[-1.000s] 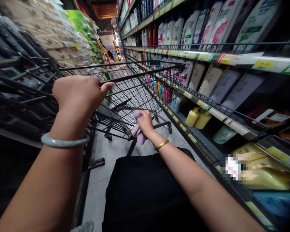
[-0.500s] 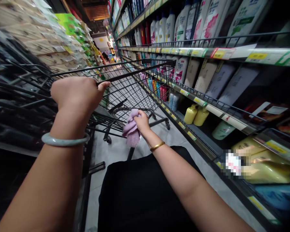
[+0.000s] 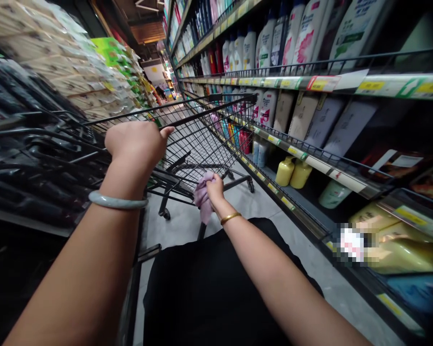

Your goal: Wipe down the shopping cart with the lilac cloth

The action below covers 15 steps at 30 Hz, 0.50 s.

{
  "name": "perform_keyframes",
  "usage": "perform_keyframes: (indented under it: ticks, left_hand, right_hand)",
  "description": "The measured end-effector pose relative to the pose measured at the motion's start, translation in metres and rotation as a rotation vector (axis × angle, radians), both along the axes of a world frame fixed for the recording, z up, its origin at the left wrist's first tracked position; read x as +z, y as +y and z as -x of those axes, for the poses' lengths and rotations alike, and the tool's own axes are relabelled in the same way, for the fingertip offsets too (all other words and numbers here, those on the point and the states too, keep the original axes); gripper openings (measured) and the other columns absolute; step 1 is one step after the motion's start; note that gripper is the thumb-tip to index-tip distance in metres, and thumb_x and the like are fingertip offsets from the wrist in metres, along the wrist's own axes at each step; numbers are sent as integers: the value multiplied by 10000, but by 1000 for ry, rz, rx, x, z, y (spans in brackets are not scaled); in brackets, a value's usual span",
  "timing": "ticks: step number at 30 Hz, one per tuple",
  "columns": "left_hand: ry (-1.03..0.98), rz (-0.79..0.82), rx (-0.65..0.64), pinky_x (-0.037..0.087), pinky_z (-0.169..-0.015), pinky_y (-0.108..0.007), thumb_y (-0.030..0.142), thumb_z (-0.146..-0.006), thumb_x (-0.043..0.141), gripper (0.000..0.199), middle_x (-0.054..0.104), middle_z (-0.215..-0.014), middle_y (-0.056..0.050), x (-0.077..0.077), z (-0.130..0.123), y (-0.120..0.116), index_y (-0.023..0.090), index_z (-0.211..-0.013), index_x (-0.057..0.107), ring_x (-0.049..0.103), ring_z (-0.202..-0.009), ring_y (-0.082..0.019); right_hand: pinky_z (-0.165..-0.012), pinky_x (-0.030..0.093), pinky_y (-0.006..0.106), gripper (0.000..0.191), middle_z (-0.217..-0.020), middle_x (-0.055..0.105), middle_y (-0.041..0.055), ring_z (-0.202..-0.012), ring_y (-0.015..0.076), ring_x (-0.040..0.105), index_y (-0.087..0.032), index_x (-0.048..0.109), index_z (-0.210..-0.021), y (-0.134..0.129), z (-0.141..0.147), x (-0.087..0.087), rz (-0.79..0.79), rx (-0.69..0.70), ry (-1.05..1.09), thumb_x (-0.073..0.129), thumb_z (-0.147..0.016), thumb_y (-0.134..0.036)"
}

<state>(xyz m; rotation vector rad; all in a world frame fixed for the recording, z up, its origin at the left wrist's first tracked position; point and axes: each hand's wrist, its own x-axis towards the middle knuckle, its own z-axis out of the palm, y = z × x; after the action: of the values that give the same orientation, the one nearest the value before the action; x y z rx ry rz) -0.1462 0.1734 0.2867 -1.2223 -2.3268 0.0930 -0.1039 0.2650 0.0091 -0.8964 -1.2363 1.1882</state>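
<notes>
A black wire shopping cart (image 3: 202,139) stands in front of me, its basket showing nothing inside. My left hand (image 3: 139,144) is closed round the cart's top bar, thumb along the rim, with a pale bangle on the wrist. Lower down, my right hand (image 3: 216,190) grips a crumpled light purple cloth (image 3: 203,197) against the lower near edge of the cart. Part of the cloth hangs below the fingers. A gold bracelet (image 3: 231,218) circles that wrist. The fingers under the cloth are partly hidden.
Shelves (image 3: 267,79) of shampoo bottles line the right side, with yellow pump bottles (image 3: 285,171) low down. Stacked beige packs (image 3: 50,62) and dark packaged goods rise at left. Tiled floor (image 3: 260,204) shows between cart and shelf. A pixelated patch covers part of the lower shelf.
My left hand appears further right and slightly lower in view, still on the cart bar. My right hand and the cloth have shifted slightly right and down; the cloth's folds have changed.
</notes>
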Motion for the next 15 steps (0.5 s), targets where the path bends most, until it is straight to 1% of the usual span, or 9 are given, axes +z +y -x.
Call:
perform_keyframes:
  ticks: [2, 4, 6, 9, 11, 12, 13, 15]
  left_hand:
    - [-10, 15, -6, 575, -900, -578, 649, -1023, 311, 775, 728, -1222, -312, 0, -3, 4, 41, -1188, 763, 699, -1153, -462]
    - [-26, 34, -10, 570, -908, -592, 626, -1030, 311, 758, 721, -1236, -321, 2, -7, 8, 41, -1212, 756, 694, -1170, -468]
    - [-43, 61, -22, 563, -920, -596, 589, -1040, 305, 726, 718, -1253, -319, 5, -11, 9, 49, -1232, 749, 692, -1185, -463]
    - [-42, 162, -67, 569, -922, -544, 478, -1052, 296, 643, 721, -1268, -296, 13, -17, 3, 54, -1235, 744, 696, -1192, -434]
    - [25, 257, -93, 577, -881, -492, 384, -1032, 329, 551, 739, -1242, -262, 20, -19, -7, 79, -1196, 757, 704, -1169, -417]
    - [81, 297, -90, 575, -859, -471, 340, -1010, 361, 496, 750, -1220, -243, 23, -18, -14, 98, -1165, 766, 710, -1148, -409]
    - [143, 326, -80, 567, -850, -456, 303, -983, 395, 446, 758, -1195, -224, 27, -16, -22, 116, -1133, 771, 715, -1125, -398]
    - [243, 350, -53, 531, -889, -451, 243, -934, 430, 384, 768, -1125, -194, 33, -7, -37, 135, -1074, 772, 719, -1090, -369]
  right_hand:
    - [-930, 507, 293, 186, -892, 614, 3, -917, 181, 574, -234, 596, -809, 2, 1, -1, 30, -16, -3, 515, -673, -134]
    - [-947, 506, 298, 208, -931, 625, 7, -937, 179, 585, -232, 616, -809, 6, 0, 2, 37, -20, 2, 530, -652, -127]
    - [-918, 517, 301, 177, -881, 627, 2, -903, 179, 589, -233, 605, -783, 10, -4, 5, 39, -13, 17, 545, -651, -132]
    - [-826, 533, 300, 97, -755, 607, -8, -832, 187, 584, -241, 559, -748, 11, -10, 12, 55, -9, 58, 565, -683, -169]
    - [-817, 539, 301, 85, -756, 615, -1, -844, 193, 590, -241, 568, -774, 6, -10, 22, 50, -3, 90, 569, -707, -189]
    - [-837, 543, 303, 101, -792, 629, 6, -869, 193, 596, -237, 585, -799, 2, -10, 30, 43, 2, 106, 571, -711, -190]
    - [-875, 544, 306, 129, -853, 645, 14, -906, 191, 601, -231, 607, -832, -2, -8, 39, 22, 10, 121, 574, -715, -188]
    - [-974, 531, 310, 196, -1008, 654, 30, -997, 184, 605, -222, 647, -903, -11, -6, 57, -83, 42, 151, 580, -725, -176]
